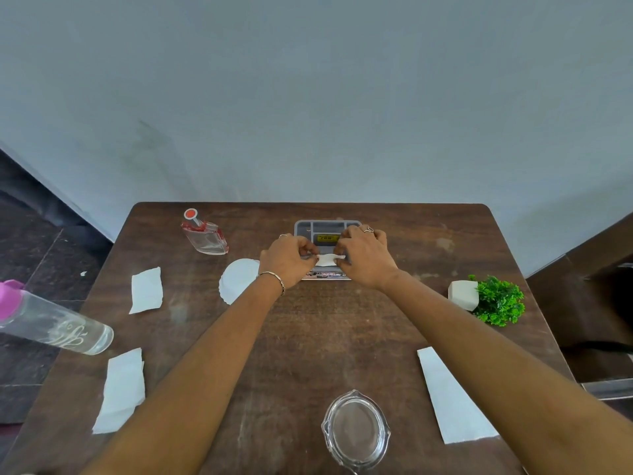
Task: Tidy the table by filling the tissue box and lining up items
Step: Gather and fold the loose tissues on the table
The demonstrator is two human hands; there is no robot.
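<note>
A dark tiled floor [30, 255] is showing at the left, a plain grey-blue wall [308, 97] is rising behind, and a brown wood-grain desk [308, 337] is carrying everything. Two bottles: a clear one with a pink cap [51, 325] is overhanging the desk's left edge, and a flat glass one with a red cap [205, 234] is lying near the far left corner. Three rectangular tissues are lying flat: one [146, 290] by the left edge, one [121, 390] toward the near left corner, one [454, 399] by the right edge. One round white pad [238, 279] is sitting left of centre. The left hand [287, 258] and right hand [364, 257] are pinching a small white tissue piece [329, 259] between closed fingertips over the grey tissue box [325, 231] at the far middle. One glass dish [356, 431] is sitting at the near edge. One potted plant [489, 299] is lying by the right edge.
</note>
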